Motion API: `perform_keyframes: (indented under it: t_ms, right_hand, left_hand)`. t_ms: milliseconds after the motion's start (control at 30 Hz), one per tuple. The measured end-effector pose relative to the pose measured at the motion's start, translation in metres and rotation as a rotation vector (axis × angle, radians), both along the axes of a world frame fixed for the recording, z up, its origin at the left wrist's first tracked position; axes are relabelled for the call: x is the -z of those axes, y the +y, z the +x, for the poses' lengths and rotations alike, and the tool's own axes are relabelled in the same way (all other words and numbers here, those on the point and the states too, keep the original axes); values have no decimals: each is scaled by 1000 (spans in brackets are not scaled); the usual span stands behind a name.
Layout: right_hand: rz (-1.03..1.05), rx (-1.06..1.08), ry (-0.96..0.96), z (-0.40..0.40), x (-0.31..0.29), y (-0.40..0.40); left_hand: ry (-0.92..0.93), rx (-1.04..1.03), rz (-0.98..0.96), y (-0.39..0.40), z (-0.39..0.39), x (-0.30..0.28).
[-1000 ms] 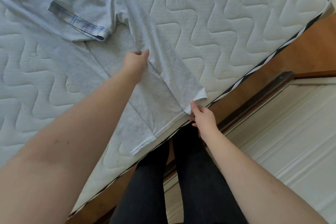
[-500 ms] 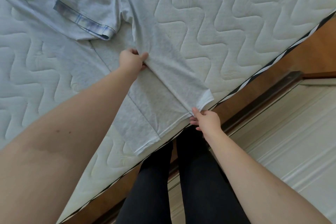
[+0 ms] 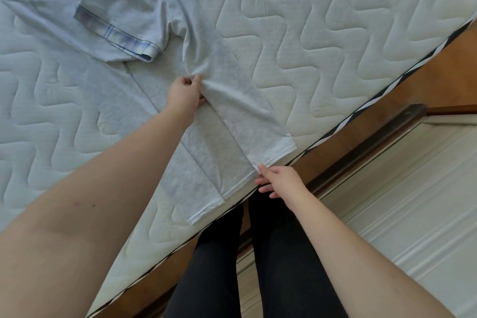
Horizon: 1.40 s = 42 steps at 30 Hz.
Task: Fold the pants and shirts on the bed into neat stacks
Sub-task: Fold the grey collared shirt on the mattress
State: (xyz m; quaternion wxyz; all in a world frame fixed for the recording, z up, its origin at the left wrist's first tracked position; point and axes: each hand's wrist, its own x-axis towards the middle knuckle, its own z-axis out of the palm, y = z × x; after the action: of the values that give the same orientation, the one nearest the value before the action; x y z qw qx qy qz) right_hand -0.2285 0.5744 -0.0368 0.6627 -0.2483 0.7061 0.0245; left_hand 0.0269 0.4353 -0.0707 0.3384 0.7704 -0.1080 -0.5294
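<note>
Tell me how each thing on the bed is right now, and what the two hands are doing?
Light grey cotton shirt: lying flat, one side folded over.
Grey sleeve with plaid cuff: folded in over the shirt body.
Left hand: pinching the fold mid-shirt.
Right hand: pinching the hem corner.
White quilted mattress: bare, no sheet.

I am pinching the grey shirt point(image 3: 229, 121) mid-fold with my left hand point(image 3: 184, 93). My right hand point(image 3: 280, 181) is gripping its hem at the bed point(image 3: 322, 46) edge.
</note>
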Motion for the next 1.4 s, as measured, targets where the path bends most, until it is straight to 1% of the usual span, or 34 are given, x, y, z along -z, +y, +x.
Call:
perform_keyframes:
  t_ms: [33, 100, 133, 200, 233, 267, 333, 367, 467, 533, 600, 733, 833, 933, 1000, 1033, 1133, 1167, 1200, 1233, 1300, 1333, 1400]
  right_hand:
    - [-1, -33, 28, 0, 0, -1]
    - [-46, -48, 157, -2, 1, -4]
    - [-91, -12, 240, -5, 1, -5]
    - [-214, 128, 371, -14, 0, -9]
    - [-294, 183, 408, -19, 0, -11]
    - [-381, 186, 424, -24, 2, -15]
    - [-517, 64, 412, -31, 6, -28]
    - [-550, -24, 406, -33, 8, -35]
    - [-505, -210, 440, -38, 15, -55]
    - [-442, -261, 475, -42, 17, -64]
    - [-423, -320, 524, -44, 16, -68]
    - [-521, -412, 588, -33, 2, -70]
    - [-627, -452, 475, -13, -8, -82]
    - [-698, -455, 324, 23, -7, -105]
    - [-735, -433, 240, 51, -2, -124]
    - [-748, -429, 193, 66, 1, -135]
    - [-753, -426, 86, 102, 4, -165]
    - [-758, -438, 58, 113, 4, -174]
    - [-764, -458, 31, 122, 4, -182]
    - [-769, -479, 5, 131, 4, -190]
    - [-764, -523, -33, 147, 4, -204]
    - [-758, -544, -42, 154, 5, -211]
    - [-753, -592, -45, 163, 6, -222]
  left_hand:
    - [54, 21, 22, 2, -3, -2]
    - [132, 91, 51, 11, -13, -3]
    - [163, 109, 57, 17, -19, -3]
    - [204, 105, 64, 31, -33, 0]
    - [208, 87, 67, 36, -38, 2]
    - [204, 64, 70, 40, -42, 3]
    - [190, 30, 71, 43, -45, 6]
    - [176, 34, 73, 43, -45, 6]
    - [114, 47, 65, 39, -41, 4]
    - [84, 21, 24, 33, -34, 2]
    - [72, -1, 2, 27, -23, -2]
    - [55, -18, 12, 21, 3, -10]
    - [40, -22, 25, 17, 20, -19]
    - [15, -36, -19, 3, 32, -28]
    - [-50, -44, -67, -9, 39, -34]
    - [-137, -33, -96, -16, 44, -37]
    - [-550, 118, -169, -37, 64, -45]
    - [-645, 131, -180, -45, 73, -45]
    - [-720, 120, -156, -54, 85, -44]
    - [-788, 105, -91, -65, 99, -42]
    - [-893, 121, 86, -89, 131, -38]
    - [-905, 157, 160, -100, 146, -37]
    - [-853, 242, 292, -120, 175, -33]
